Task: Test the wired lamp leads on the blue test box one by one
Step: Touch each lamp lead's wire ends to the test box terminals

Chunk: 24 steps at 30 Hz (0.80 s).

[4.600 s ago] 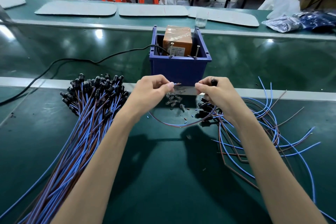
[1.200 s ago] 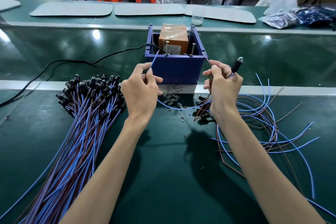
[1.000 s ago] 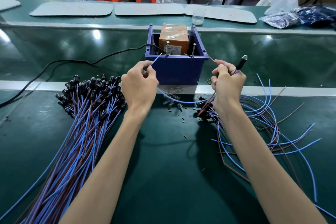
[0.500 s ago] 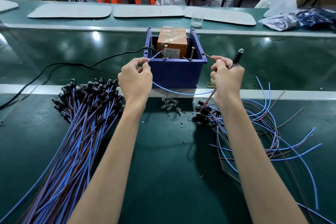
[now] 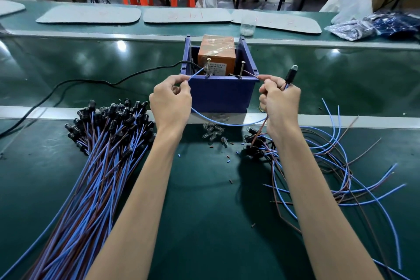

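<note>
the blue lead (image 5: 196, 73) is pinched between thumb and forefinger of the left hand (image 5: 170, 100), with the fingers curled and closed on it. from those fingertips its end runs up and to the right and is laid at the left post (image 5: 207, 68) on the near rim of the box (image 5: 221, 95). whether metal meets metal cannot be told.

the brown lead (image 5: 250, 74) is pinched the same way by the right hand (image 5: 280, 102). its end runs up and to the left from the fingertips to the right post (image 5: 241, 71), ending on it or just beside it. each hand is thus the nearer one to its own post, and the two ends are aimed inward.

the lamp (image 5: 291, 73) is also gripped in the right hand. it stands above the knuckles, tilted a little outward, and no glow can be made out. the slack of the blue lead is hung in a loop below both hands.

the coming move is judged to turn on both ends being pressed to the posts together. a bundle (image 5: 102, 166), judged untested, lies below and left of the left hand.
</note>
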Each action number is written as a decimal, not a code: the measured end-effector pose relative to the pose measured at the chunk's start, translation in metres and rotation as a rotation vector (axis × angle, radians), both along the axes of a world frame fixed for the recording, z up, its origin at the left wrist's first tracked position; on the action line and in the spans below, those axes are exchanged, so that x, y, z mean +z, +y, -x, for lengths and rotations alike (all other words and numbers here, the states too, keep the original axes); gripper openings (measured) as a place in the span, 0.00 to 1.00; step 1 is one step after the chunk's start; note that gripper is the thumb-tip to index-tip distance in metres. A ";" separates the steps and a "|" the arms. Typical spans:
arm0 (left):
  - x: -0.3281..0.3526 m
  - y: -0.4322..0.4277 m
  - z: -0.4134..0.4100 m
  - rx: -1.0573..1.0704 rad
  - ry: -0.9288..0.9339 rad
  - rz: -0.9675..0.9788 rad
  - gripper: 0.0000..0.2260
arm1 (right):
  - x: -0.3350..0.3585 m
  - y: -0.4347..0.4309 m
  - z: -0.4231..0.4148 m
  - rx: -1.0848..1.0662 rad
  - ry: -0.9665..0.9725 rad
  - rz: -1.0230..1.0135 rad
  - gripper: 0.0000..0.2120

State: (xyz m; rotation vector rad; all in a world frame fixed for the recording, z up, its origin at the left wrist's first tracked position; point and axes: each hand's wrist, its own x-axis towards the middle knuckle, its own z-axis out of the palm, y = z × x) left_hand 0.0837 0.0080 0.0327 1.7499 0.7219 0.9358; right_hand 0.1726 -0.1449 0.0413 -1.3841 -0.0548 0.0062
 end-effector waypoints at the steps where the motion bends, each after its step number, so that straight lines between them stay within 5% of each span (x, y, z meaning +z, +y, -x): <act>1: 0.000 0.000 0.000 -0.004 0.000 0.002 0.08 | 0.000 0.000 0.000 0.003 0.000 0.002 0.15; 24: 0.004 -0.007 0.002 -0.031 0.032 -0.003 0.08 | 0.003 -0.001 0.003 0.042 -0.006 0.036 0.15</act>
